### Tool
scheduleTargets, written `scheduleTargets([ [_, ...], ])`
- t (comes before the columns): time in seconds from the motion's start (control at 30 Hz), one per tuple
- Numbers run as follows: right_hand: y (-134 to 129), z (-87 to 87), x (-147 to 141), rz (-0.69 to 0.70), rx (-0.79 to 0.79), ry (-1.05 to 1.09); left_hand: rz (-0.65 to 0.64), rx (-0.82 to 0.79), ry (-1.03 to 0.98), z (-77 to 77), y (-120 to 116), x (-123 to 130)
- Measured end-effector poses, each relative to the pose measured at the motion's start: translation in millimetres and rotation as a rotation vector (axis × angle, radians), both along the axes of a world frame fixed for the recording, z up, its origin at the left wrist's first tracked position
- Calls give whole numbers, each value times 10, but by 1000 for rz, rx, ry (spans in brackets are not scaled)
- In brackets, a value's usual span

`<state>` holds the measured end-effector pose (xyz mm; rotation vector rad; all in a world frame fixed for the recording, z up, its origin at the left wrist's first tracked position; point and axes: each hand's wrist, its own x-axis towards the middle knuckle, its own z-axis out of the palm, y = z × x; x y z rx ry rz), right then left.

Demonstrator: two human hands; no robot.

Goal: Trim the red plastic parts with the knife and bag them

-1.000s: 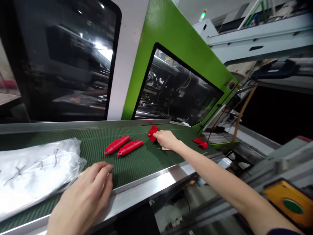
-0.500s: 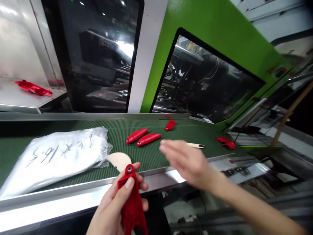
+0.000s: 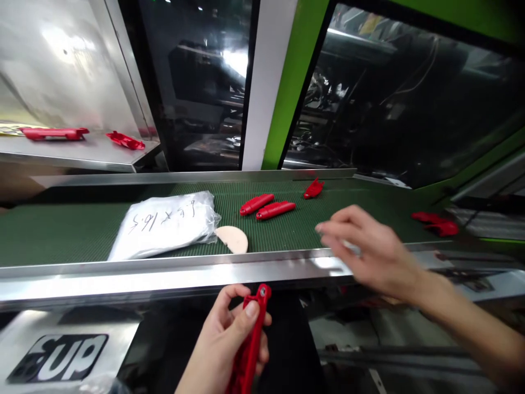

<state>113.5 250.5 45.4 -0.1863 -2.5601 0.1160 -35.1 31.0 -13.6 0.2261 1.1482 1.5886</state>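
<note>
My left hand [image 3: 229, 334], below the belt's near rail, is closed around a red plastic part [image 3: 246, 355]. The part stands on edge, its ringed hole end up beside my thumb; the lower end runs out of view. Over the belt's right side is my right hand [image 3: 369, 257], blurred, fingers loosely bent and apart, with no held thing visible. Two matching red parts [image 3: 275, 210] lie side by side on the green ribbed belt [image 3: 287, 235]. A smaller-looking red piece [image 3: 314, 189] lies behind them, and another red part [image 3: 437, 223] is at the far right.
A clear bag of white material [image 3: 164, 224] with handwriting and a pale rounded disc piece [image 3: 233, 239] lie on the belt. Metal rails [image 3: 164, 276] edge it. Two red parts [image 3: 125, 140] rest on a metal shelf at left. A green machine frame [image 3: 283, 93] with dark windows stands behind.
The view has shifted right-to-left tilt and dropped lower. My left hand has turned the red part onto its edge. The pale-handled tool near my right hand is no longer visible.
</note>
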Motion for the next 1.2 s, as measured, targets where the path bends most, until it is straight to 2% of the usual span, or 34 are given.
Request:
scheduleTargets([
  [0.07,-461,2,-44,243,-141,-75,-81,11,-4,-32,-19,37],
  [0.17,-849,-98,-59,334,-226,-193,-188,-7,-21,-79,-66,34],
  [0.27,-894,-200,-21,302,-303,-255,-275,-40,-20,-85,-148,-5],
  [0.37,-873,-228,22,326,-431,-266,-314,-61,-65,-54,-228,-15],
  [0.43,-920,-232,36,341,-571,-227,-255,-49,-178,-29,-267,-11],
  [0.5,-1021,-279,34,298,-679,-131,-138,-15,-307,-14,-304,-20],
  [0.6,-1235,-504,3,150,-731,44,2,28,-426,-40,-371,-54],
  [0.7,-1467,-824,-31,3,-792,147,236,17,-379,-136,-421,-50],
  [0.77,-1573,-941,-28,28,-822,103,371,-40,-232,-197,-430,-12],
  [0.87,-1567,-844,20,130,-866,-72,434,-71,-136,-200,-422,70],
  [0.93,-1466,-681,48,81,-840,-75,415,-60,-168,-152,-421,123],
  [1.03,-1304,-526,38,20,-733,-11,268,-68,-130,-96,-448,200],
  [1.13,-1252,-541,-11,104,-668,-39,129,-46,-77,-105,-492,278],
  [1.2,-1264,-579,-40,167,-602,-25,110,-21,-75,-119,-513,321],
])
